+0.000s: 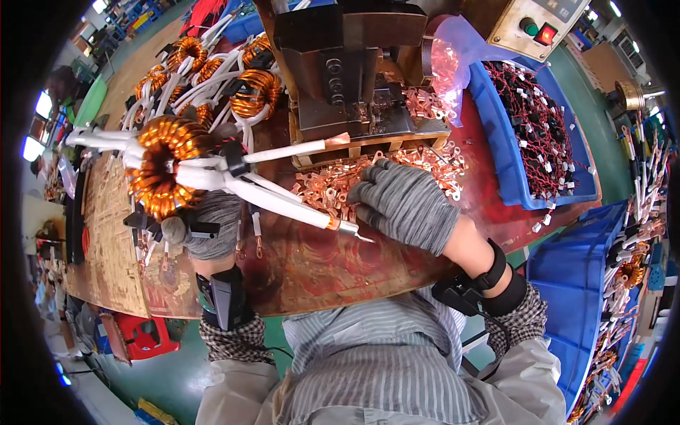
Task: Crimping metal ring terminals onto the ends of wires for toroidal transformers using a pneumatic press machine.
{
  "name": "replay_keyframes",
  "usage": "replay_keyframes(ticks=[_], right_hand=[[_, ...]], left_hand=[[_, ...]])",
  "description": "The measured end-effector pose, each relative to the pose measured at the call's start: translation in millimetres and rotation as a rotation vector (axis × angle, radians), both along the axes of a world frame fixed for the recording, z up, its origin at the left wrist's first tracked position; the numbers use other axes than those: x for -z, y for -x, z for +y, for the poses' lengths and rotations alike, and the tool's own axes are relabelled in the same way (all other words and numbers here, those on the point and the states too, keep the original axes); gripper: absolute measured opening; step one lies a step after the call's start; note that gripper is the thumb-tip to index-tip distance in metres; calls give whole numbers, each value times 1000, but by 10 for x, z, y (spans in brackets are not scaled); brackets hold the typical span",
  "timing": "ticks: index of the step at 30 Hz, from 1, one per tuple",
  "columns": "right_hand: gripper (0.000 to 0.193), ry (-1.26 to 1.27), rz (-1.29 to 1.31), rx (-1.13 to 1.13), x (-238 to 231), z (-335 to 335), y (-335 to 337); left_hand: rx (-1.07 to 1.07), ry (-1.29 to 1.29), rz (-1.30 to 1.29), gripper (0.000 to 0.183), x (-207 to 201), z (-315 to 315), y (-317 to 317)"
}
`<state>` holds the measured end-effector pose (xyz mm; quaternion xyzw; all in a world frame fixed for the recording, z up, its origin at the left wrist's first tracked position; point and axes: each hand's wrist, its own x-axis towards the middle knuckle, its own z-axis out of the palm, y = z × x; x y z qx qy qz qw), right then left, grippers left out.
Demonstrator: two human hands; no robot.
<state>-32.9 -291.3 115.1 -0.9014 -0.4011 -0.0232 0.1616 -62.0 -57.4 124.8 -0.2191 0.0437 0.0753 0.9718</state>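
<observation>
My left hand (216,223), in a grey glove, is closed around a copper-wound toroidal coil (159,191) with thick white leads. One lead tip (337,141) shows bare copper strands and points at the press. Another lead ends in a silver-coloured cable lug (348,227) near my right hand. My right hand (407,202), gloved too, lies over the near side of a pile of copper cable lugs (322,185). Its fingers are bent in toward the thumb among the lugs; whatever they pinch is hidden.
A dark metal press (340,78) stands on the table beyond the lugs. More coils (255,92) are heaped at the far left. On the right sits a blue bin (504,159) of dark red wired parts, above a larger blue crate (570,297). A control box (536,28) adjoins the press.
</observation>
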Motion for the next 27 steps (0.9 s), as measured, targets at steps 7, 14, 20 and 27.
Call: replay_keyframes(ticks=[7,14,20,27], right_hand=[[19,-284,103,53,54,-309,-76],[27,-35,-17,43,-77,-103,-26],[24,104,-220,61,42,82,-57],[27,-175,16,117,27,-160,-140]], left_hand=[[-41,-290,-29,65,57,-57,-107],[-94,-1231,-145,99,415,186,-185],[-125,-1260,-178,97,353,148,-187],[100,304,89,58,-49,-95,-39]])
